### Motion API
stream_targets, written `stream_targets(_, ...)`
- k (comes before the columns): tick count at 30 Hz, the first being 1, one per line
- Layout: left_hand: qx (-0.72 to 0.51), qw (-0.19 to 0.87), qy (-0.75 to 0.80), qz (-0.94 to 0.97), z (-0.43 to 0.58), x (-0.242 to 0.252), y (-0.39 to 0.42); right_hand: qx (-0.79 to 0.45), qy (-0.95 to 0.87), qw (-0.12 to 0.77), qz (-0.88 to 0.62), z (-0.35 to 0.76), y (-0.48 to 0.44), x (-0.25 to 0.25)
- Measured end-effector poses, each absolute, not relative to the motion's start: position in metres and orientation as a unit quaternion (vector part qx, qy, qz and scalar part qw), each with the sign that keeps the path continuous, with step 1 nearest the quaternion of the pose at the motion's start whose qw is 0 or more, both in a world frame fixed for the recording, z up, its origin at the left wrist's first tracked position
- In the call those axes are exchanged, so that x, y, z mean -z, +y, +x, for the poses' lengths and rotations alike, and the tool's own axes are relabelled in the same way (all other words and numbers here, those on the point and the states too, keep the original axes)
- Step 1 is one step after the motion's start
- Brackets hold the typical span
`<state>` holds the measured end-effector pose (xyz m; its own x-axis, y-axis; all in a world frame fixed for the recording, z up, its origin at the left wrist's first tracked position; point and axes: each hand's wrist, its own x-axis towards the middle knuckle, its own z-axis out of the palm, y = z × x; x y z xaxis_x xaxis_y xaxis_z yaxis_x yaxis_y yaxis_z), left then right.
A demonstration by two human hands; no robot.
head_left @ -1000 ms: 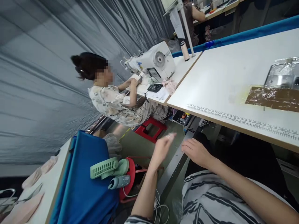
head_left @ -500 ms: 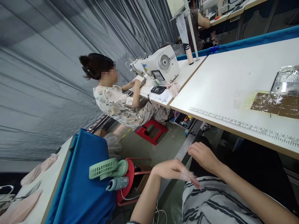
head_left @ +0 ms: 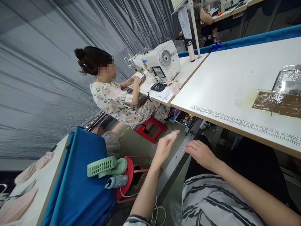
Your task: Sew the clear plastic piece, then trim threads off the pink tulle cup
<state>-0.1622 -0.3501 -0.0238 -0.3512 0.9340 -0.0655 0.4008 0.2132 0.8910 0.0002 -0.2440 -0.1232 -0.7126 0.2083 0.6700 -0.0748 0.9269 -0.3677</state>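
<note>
My left hand (head_left: 164, 147) is raised over the floor gap in front of my lap, its fingers stretched forward. A whitish, translucent wrapping (head_left: 172, 135) lies round its finger ends; whether it is thread or tape I cannot make out. Just to its right, my right hand (head_left: 199, 153) is closed, fingers bent and tips pressed together. A fine pale thread (head_left: 187, 135) runs up from its fingertips; the pinch itself is mostly hidden. Neither hand touches the white table (head_left: 225, 84) beyond them.
Along the table's near edge runs a printed ruler (head_left: 235, 124). A metal plate (head_left: 288, 80) lies at right. Ahead, a co-worker (head_left: 115, 97) sits at a sewing machine (head_left: 162, 59). On the left stand a red stool (head_left: 128, 183), a green fan (head_left: 102, 166), a bottle (head_left: 117, 181) and blue cloth (head_left: 82, 175).
My left hand has swung up and forward, away from my striped shirt. My right hand has shifted slightly left and stays closed. The view has tilted a little.
</note>
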Motion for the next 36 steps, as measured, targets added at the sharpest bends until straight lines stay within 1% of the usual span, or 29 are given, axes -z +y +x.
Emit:
stream_targets(1,-0.334,0.349,0.724,0.492,-0.163,0.025,-0.349,-0.187,-0.906,0.379,-0.039,-0.001,-0.243,0.122)
stream_targets(3,-0.219,0.503,0.635,0.544,-0.162,0.026,-0.350,-0.188,-0.904,0.381,-0.044,-0.002,-0.242,0.121)
stream_targets(5,-0.261,0.608,0.503,0.556,-0.160,0.026,-0.351,-0.191,-0.903,0.383,-0.045,-0.003,-0.242,0.121)
stream_targets(6,-0.336,0.612,0.465,0.545,-0.161,0.028,-0.351,-0.192,-0.903,0.382,-0.044,-0.003,-0.243,0.122)
stream_targets(8,-0.499,0.491,0.510,0.499,-0.165,0.032,-0.348,-0.193,-0.903,0.381,-0.038,-0.003,-0.246,0.123)
stream_targets(9,-0.533,0.406,0.572,0.474,-0.169,0.035,-0.345,-0.193,-0.904,0.381,-0.035,-0.003,-0.247,0.123)
stream_targets(10,-0.518,0.345,0.635,0.457,-0.173,0.038,-0.343,-0.193,-0.904,0.381,-0.033,-0.003,-0.248,0.124)
stream_targets(11,-0.475,0.328,0.679,0.453,-0.175,0.040,-0.342,-0.194,-0.904,0.381,-0.031,-0.003,-0.248,0.124)
stream_targets(12,-0.415,0.348,0.702,0.462,-0.177,0.040,-0.343,-0.194,-0.903,0.382,-0.031,-0.002,-0.248,0.124)
stream_targets(13,-0.341,0.408,0.696,0.482,-0.176,0.039,-0.344,-0.194,-0.903,0.382,-0.031,-0.001,-0.247,0.125)
stream_targets(15,-0.215,0.581,0.586,0.522,-0.171,0.033,-0.351,-0.193,-0.903,0.383,-0.034,0.000,-0.246,0.127)
stream_targets(16,-0.191,0.648,0.515,0.527,-0.167,0.031,-0.355,-0.193,-0.903,0.382,-0.036,0.000,-0.246,0.128)
stream_targets(17,-0.216,0.687,0.456,0.523,-0.163,0.029,-0.357,-0.193,-0.903,0.381,-0.037,0.000,-0.246,0.129)
stream_targets(18,-0.305,0.661,0.456,0.513,-0.160,0.028,-0.358,-0.192,-0.904,0.379,-0.037,0.000,-0.246,0.130)
stream_targets(20,-0.462,0.505,0.549,0.479,-0.156,0.028,-0.356,-0.190,-0.907,0.375,-0.034,0.000,-0.247,0.131)
stream_targets(21,-0.484,0.400,0.626,0.462,-0.156,0.029,-0.354,-0.189,-0.908,0.373,-0.032,-0.001,-0.247,0.130)
stream_targets(22,-0.460,0.362,0.669,0.458,-0.156,0.029,-0.351,-0.188,-0.908,0.372,-0.030,-0.002,-0.246,0.128)
stream_targets(23,-0.421,0.361,0.690,0.465,-0.157,0.029,-0.349,-0.187,-0.909,0.372,-0.030,-0.002,-0.245,0.127)
stream_targets(24,-0.362,0.409,0.679,0.490,-0.157,0.028,-0.348,-0.186,-0.908,0.373,-0.031,-0.003,-0.243,0.124)
stream_targets(26,-0.276,0.562,0.561,0.542,-0.158,0.025,-0.350,-0.185,-0.907,0.376,-0.033,-0.004,-0.241,0.121)
stream_targets(27,-0.282,0.608,0.498,0.551,-0.159,0.023,-0.352,-0.185,-0.907,0.377,-0.032,-0.005,-0.240,0.120)
stream_targets(28,-0.336,0.609,0.469,0.544,-0.160,0.022,-0.354,-0.184,-0.907,0.378,-0.029,-0.005,-0.239,0.119)
stream_targets(29,-0.403,0.567,0.488,0.527,-0.161,0.022,-0.355,-0.183,-0.907,0.378,-0.025,-0.006,-0.240,0.120)
stream_targets(30,-0.458,0.494,0.543,0.502,-0.162,0.023,-0.356,-0.182,-0.908,0.378,-0.020,-0.006,-0.241,0.120)
stream_targets(31,-0.471,0.415,0.616,0.476,-0.163,0.025,-0.357,-0.181,-0.908,0.378,-0.016,-0.007,-0.242,0.121)
stream_targets(32,-0.422,0.385,0.670,0.474,-0.163,0.026,-0.357,-0.180,-0.908,0.378,-0.014,-0.007,-0.243,0.122)
stream_targets(33,-0.349,0.401,0.693,0.487,-0.163,0.027,-0.358,-0.180,-0.908,0.378,-0.015,-0.007,-0.244,0.123)
stream_targets(35,-0.212,0.549,0.604,0.537,-0.160,0.027,-0.361,-0.181,-0.907,0.379,-0.021,-0.007,-0.245,0.124)
stream_targets(36,-0.216,0.615,0.524,0.548,-0.160,0.027,-0.362,-0.181,-0.907,0.380,-0.024,-0.007,-0.245,0.124)
